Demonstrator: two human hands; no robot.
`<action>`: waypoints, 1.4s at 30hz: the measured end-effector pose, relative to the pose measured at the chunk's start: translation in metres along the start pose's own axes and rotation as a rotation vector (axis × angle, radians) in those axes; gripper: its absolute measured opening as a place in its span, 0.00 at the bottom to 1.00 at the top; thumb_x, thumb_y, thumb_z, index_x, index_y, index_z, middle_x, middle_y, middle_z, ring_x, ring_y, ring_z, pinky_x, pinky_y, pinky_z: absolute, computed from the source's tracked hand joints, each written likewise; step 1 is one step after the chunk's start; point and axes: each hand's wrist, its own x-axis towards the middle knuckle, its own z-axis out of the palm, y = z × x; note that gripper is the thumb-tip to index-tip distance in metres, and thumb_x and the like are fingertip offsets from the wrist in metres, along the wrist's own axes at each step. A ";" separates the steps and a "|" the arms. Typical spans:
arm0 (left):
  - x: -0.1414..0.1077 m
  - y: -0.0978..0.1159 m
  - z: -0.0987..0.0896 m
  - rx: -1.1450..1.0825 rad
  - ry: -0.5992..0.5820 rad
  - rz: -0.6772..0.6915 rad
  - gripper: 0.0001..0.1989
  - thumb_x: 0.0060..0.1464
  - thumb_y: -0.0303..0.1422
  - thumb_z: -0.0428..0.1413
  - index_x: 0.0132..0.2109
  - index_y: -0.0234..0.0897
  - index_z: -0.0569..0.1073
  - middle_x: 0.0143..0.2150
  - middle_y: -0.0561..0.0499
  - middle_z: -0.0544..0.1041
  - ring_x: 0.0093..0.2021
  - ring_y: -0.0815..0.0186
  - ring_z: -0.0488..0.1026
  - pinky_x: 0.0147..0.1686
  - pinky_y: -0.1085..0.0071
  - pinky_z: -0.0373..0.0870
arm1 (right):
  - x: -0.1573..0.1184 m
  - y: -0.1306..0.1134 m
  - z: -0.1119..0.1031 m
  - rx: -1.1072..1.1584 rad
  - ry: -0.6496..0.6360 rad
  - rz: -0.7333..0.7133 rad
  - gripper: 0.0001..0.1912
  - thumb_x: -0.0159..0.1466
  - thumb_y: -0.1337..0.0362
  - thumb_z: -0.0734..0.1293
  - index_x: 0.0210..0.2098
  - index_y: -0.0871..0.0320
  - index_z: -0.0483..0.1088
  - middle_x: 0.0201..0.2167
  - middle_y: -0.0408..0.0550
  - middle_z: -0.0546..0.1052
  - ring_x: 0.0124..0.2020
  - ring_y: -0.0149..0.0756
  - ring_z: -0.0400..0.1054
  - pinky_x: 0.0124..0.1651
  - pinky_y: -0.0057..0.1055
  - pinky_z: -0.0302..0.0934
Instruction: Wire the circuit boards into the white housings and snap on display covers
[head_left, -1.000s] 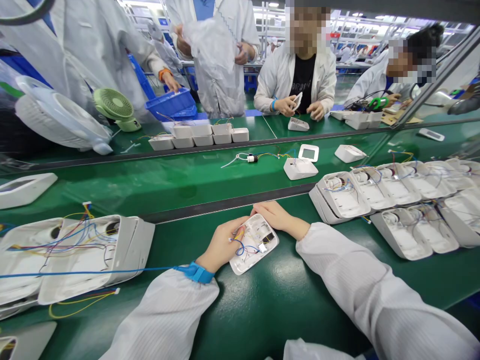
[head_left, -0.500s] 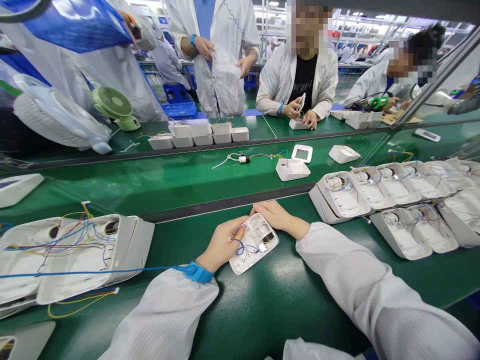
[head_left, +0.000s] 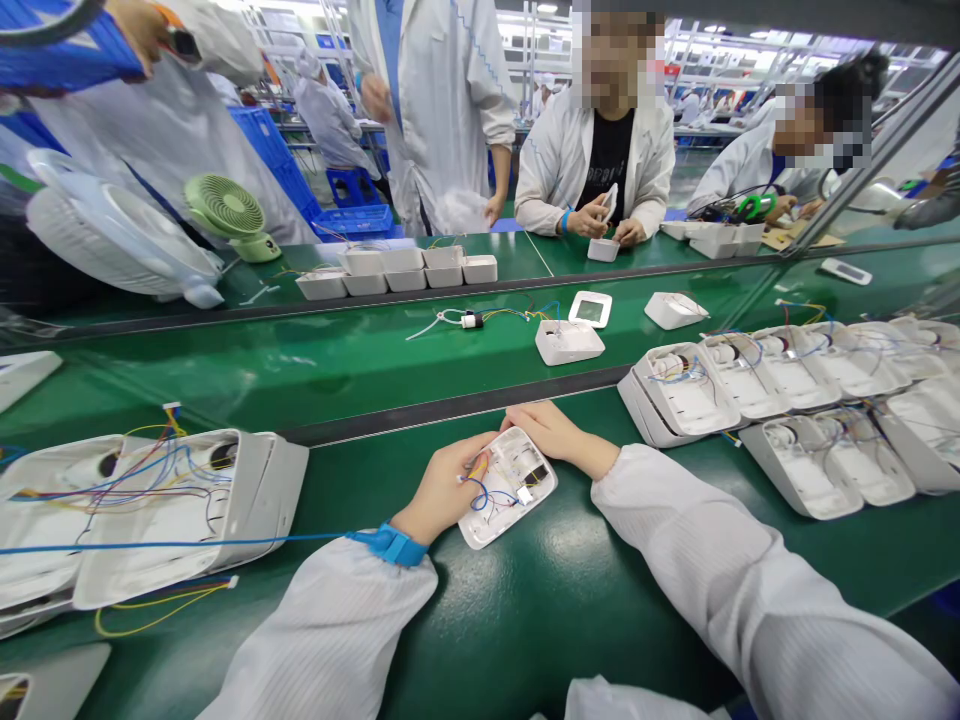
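Note:
A white plastic housing panel (head_left: 499, 500) is tilted between my hands, its inner side facing me. Coloured wires, a white connector and a small dark part show inside it. My left hand (head_left: 450, 480) grips its left edge, the thumb over the red and yellow wires. My right hand (head_left: 544, 430) is closed along the far right edge, with its fingertips partly hidden behind the panel. A blue wrist strap (head_left: 397, 545) with a cord circles my left wrist.
Stacked white housings with wires (head_left: 255, 490) stand on the left; rows of similar housings (head_left: 682, 390) stand on the right. Beyond a dark rail, the green belt carries a housing (head_left: 570, 343), a framed cover (head_left: 590, 309) and a wired cylinder (head_left: 472, 320). Co-workers stand or sit opposite.
The parts on the belt have shifted left. A co-worker opposite has lowered the clear plastic bag, and another has moved a blue bin leftward. My hands and the panel stay put.

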 end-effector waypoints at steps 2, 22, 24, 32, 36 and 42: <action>0.000 0.000 0.000 0.004 -0.002 0.002 0.17 0.62 0.35 0.49 0.53 0.39 0.76 0.50 0.47 0.80 0.48 0.59 0.77 0.48 0.66 0.72 | 0.000 0.000 0.000 0.000 0.000 -0.004 0.23 0.71 0.57 0.54 0.30 0.59 0.74 0.27 0.43 0.76 0.30 0.31 0.69 0.35 0.26 0.57; 0.000 -0.004 0.001 0.004 -0.010 0.004 0.18 0.62 0.36 0.49 0.55 0.40 0.75 0.52 0.47 0.80 0.49 0.59 0.77 0.49 0.66 0.72 | -0.001 0.000 -0.001 -0.004 0.007 -0.010 0.23 0.72 0.58 0.54 0.30 0.59 0.74 0.27 0.43 0.76 0.31 0.31 0.69 0.35 0.26 0.57; -0.001 -0.003 0.001 0.001 -0.012 -0.007 0.18 0.63 0.37 0.49 0.55 0.40 0.75 0.52 0.47 0.80 0.48 0.59 0.77 0.48 0.66 0.72 | -0.001 -0.001 -0.001 -0.003 0.004 -0.008 0.23 0.72 0.57 0.54 0.30 0.59 0.74 0.27 0.43 0.76 0.30 0.31 0.68 0.35 0.26 0.57; 0.000 -0.003 0.001 0.009 -0.017 -0.008 0.18 0.63 0.37 0.48 0.55 0.40 0.75 0.50 0.47 0.80 0.45 0.60 0.78 0.44 0.67 0.72 | -0.001 -0.003 -0.001 -0.009 -0.002 0.006 0.23 0.72 0.58 0.54 0.30 0.59 0.75 0.27 0.43 0.76 0.31 0.31 0.68 0.35 0.26 0.57; -0.001 -0.003 0.001 0.007 -0.014 -0.006 0.17 0.63 0.36 0.49 0.55 0.40 0.75 0.50 0.47 0.80 0.47 0.60 0.77 0.46 0.67 0.72 | -0.002 -0.003 -0.001 -0.002 0.001 0.010 0.23 0.72 0.57 0.54 0.30 0.60 0.74 0.28 0.43 0.76 0.31 0.31 0.68 0.35 0.26 0.57; 0.000 -0.001 0.000 0.017 -0.011 -0.003 0.17 0.63 0.36 0.49 0.55 0.40 0.75 0.50 0.48 0.80 0.47 0.60 0.77 0.46 0.67 0.72 | -0.002 -0.003 -0.001 -0.006 0.001 0.009 0.23 0.72 0.58 0.54 0.29 0.60 0.75 0.27 0.43 0.76 0.30 0.31 0.68 0.35 0.26 0.56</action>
